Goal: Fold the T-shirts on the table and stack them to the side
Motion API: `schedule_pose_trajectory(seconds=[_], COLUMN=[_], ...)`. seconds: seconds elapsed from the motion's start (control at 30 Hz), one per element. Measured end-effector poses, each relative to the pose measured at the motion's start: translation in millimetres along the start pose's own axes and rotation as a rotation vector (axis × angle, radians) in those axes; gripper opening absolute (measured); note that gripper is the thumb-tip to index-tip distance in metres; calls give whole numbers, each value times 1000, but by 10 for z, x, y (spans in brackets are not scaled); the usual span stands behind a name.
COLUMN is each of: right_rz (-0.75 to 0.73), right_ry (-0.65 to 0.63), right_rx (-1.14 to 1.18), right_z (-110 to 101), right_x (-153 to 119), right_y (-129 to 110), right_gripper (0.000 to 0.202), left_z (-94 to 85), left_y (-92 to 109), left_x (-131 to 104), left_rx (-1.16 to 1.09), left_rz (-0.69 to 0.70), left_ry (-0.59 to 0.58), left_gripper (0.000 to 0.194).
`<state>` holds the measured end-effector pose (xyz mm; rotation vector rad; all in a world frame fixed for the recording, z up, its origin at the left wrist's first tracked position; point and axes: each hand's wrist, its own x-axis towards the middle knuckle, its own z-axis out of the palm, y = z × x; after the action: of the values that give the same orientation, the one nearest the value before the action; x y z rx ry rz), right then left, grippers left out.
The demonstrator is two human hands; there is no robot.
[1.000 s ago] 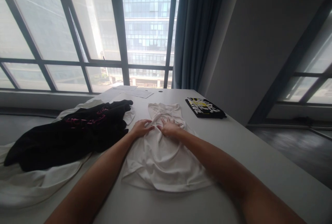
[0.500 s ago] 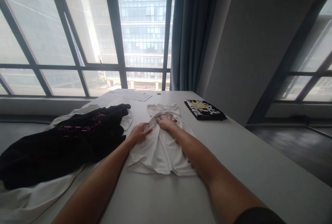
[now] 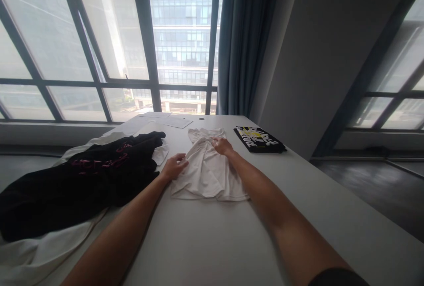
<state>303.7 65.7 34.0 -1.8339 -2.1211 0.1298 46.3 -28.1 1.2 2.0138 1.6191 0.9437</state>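
A white shirt (image 3: 205,171) lies in front of me on the table, its near hem spread toward me and its middle gathered into creases. My right hand (image 3: 222,145) is closed on the bunched cloth at the upper middle, with folds running from its fingers down to the hem. At the shirt's left edge rests my left hand (image 3: 174,167), its fingers slightly bent and thumb apart, touching or just beside the fabric. Its fingertips are partly hard to make out.
On the left a black garment with pink lettering (image 3: 99,162) lies over white cloth (image 3: 43,250). A folded black garment with white and yellow print (image 3: 260,139) is at the right of the white table (image 3: 205,242). Paper sheets (image 3: 175,122) lie at the far end, before the windows.
My right hand has gone from lying spread on the shirt to gripping its gathered middle. The shirt's near hem has drawn away from me. My left hand has shifted slightly left.
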Motion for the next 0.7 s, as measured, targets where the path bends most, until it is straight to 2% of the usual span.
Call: schedule_pose_trajectory(seconds=[0.07, 0.13, 0.2, 0.27, 0.33, 0.43, 0.5, 0.57, 0.7], right_rz=[77, 198, 288, 324, 332, 303, 301, 346, 431], right_ry=[31, -25, -114, -193, -259, -290, -242, -172, -67], right_rx=[-83, -134, -135, -112, -79, -29, 19, 87, 108], right_z=[-112, -208, -294, -372, -435, -493, -521, -562, -719], right_x=[-248, -499, -712, -869, -980, -1092, -1145, -1188, -1278], right_y=[162, 329, 478, 591, 660, 699, 711, 738, 829], right_gripper=[55, 64, 68, 59, 43, 24, 18, 22, 25], left_z=[-29, -73, -126, -180, -228, -288, -335, -401, -576], left_y=[63, 145, 236, 318, 379, 425, 433, 434, 460], left_x=[-8, -16, -25, -38, -59, -101, -130, -153, -179], left_rx=[111, 259, 390, 470, 511, 480, 378, 263, 238], left_rz=[-37, -104, -195, -267, -278, -304, -371, -430, -425], left_ry=[-4, -34, -125, -255, -360, -426, -410, -344, -219], left_gripper=[52, 59, 59, 50, 37, 27, 23, 25, 34])
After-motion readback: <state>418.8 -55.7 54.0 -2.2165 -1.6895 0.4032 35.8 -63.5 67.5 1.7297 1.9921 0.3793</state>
